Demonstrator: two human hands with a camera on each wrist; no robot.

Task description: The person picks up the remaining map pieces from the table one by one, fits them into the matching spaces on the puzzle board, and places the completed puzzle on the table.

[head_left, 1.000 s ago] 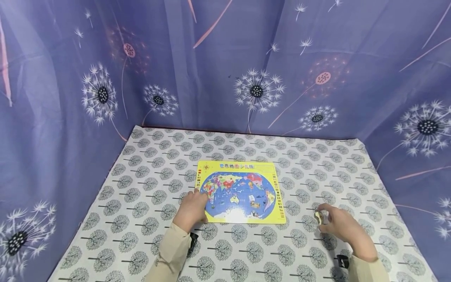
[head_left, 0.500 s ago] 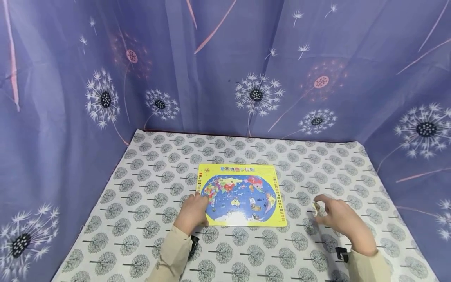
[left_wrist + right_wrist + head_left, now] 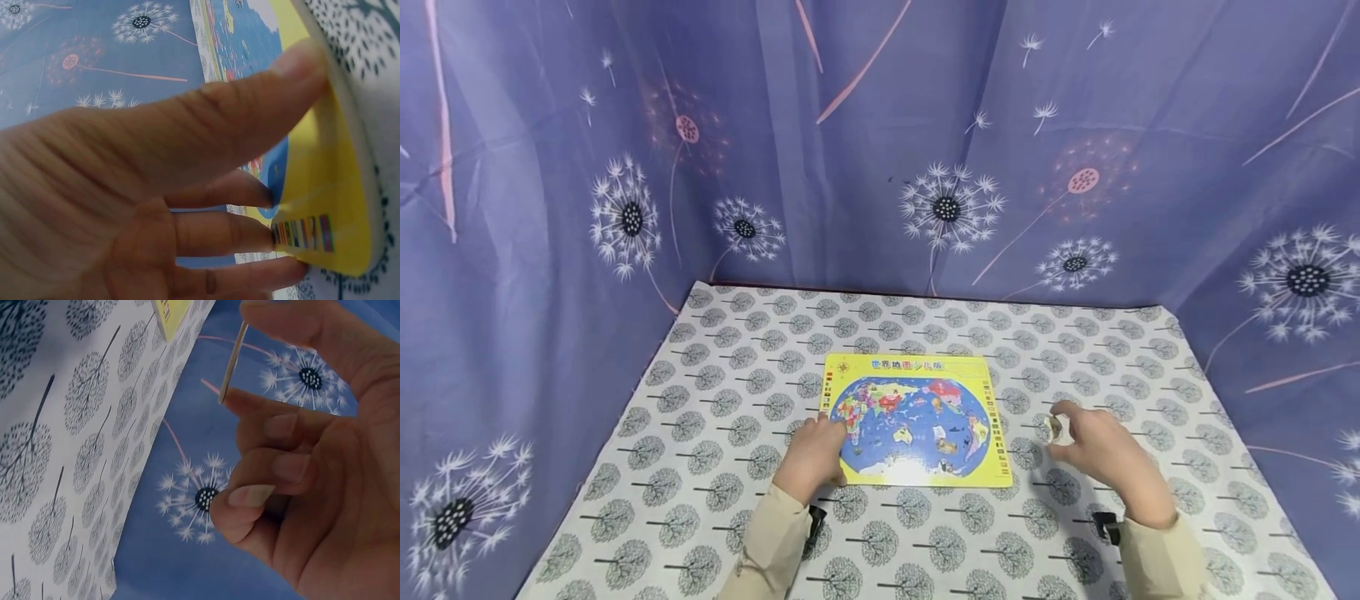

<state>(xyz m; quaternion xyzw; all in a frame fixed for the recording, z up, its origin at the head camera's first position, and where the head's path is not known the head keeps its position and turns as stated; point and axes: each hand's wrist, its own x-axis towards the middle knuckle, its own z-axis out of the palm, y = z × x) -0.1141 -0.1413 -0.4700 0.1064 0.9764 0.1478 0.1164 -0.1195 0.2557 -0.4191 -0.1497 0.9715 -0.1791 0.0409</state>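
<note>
A yellow-bordered world map puzzle board [image 3: 917,421] lies flat in the middle of the table. My left hand [image 3: 812,454] rests on its lower left corner. In the left wrist view, the thumb [image 3: 300,59] presses near one edge, while the other fingertips touch the yellow border by a row of small flags. To the right of the board, my right hand [image 3: 1101,446] pinches a small flat puzzle piece [image 3: 1054,429] by its ends between thumb and index finger. The right wrist view catches this thin piece [image 3: 233,362] edge-on, its face hidden; the remaining fingers are curled in.
A white cloth printed with grey trees [image 3: 940,546] covers the table. Blue-purple curtains with dandelions [image 3: 850,167] hang behind and along both sides. Dark wrist straps [image 3: 1107,528] sit at the ends of the beige sleeves [image 3: 1165,562].
My right hand has moved left and slightly away from me, bringing the pinched piece closer to the board. The left hand stays at the board's corner. The head view has shifted slightly.
</note>
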